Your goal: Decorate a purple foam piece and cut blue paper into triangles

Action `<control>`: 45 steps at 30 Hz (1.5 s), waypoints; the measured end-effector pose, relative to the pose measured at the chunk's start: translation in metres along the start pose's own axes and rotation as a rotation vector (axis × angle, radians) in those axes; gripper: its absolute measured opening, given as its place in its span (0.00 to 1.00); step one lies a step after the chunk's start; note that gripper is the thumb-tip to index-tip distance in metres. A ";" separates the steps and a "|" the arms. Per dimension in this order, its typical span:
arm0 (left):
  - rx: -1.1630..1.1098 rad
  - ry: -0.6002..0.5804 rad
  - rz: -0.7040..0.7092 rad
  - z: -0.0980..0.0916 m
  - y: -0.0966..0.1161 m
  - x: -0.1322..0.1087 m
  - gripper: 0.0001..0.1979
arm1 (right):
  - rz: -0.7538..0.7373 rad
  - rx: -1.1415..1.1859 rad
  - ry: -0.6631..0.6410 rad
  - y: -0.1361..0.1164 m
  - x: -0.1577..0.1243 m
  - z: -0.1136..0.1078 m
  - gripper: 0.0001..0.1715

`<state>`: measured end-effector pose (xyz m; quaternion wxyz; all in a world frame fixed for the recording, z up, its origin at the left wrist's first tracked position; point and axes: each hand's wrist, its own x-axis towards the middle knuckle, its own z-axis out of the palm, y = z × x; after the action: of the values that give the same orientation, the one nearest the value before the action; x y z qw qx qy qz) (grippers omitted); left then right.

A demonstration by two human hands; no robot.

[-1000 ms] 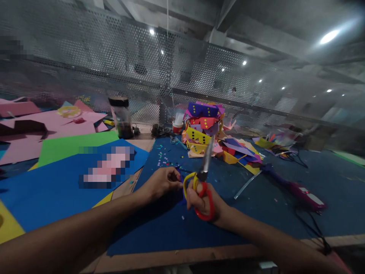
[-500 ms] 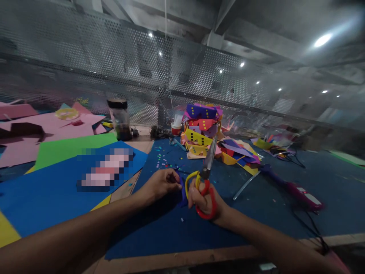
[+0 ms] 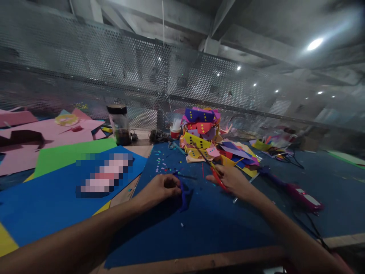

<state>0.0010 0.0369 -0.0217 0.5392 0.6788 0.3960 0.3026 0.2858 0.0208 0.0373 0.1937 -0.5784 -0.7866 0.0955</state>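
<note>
My left hand (image 3: 164, 187) is closed, with its thumb and fingers pinching a small strip of blue-purple paper (image 3: 183, 196) just above the blue work surface. In my right hand (image 3: 232, 179) is a pair of scissors (image 3: 219, 179) with red and yellow handles. The scissors lie low over the table, blades pointing away toward the stack of decorated paper pieces (image 3: 199, 142). Part of the handles is hidden by the fingers. A thin red strip (image 3: 203, 170) lies between the two hands.
Left are blue (image 3: 51, 201), green (image 3: 68, 152) and pink sheets, with a pixelated patch on the blue one. A black-lidded jar (image 3: 119, 125) and a red-and-white cup (image 3: 175, 131) stand behind. To the right lie a clear stick (image 3: 235, 199) and a magenta corded tool (image 3: 303, 197).
My right hand has moved right and forward from beside my left hand. The scissors have gone from upright to nearly flat over the table. My left hand keeps the paper in place.
</note>
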 end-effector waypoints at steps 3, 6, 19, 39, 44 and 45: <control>0.047 -0.026 0.020 0.000 0.005 -0.005 0.10 | 0.031 -0.268 0.001 0.021 0.003 -0.007 0.23; 0.093 -0.036 0.044 0.001 0.010 -0.013 0.07 | 0.039 -0.307 -0.006 0.035 0.005 -0.009 0.19; 0.298 0.067 0.155 0.009 0.016 -0.028 0.06 | -0.062 -0.237 -0.011 0.049 0.011 0.003 0.15; 0.180 0.399 0.104 -0.015 0.006 -0.017 0.09 | -0.164 0.541 -0.157 -0.044 -0.006 0.061 0.08; 0.012 0.446 0.100 -0.024 0.001 -0.007 0.17 | -0.252 0.648 -0.050 -0.044 -0.010 0.049 0.05; -0.044 0.424 0.085 -0.023 0.001 -0.007 0.19 | -0.277 0.635 -0.023 -0.043 -0.011 0.048 0.06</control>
<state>-0.0216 0.0425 -0.0149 0.4454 0.6041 0.4648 0.4697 0.2310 0.0008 0.0073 0.3665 -0.3757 -0.7908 0.3148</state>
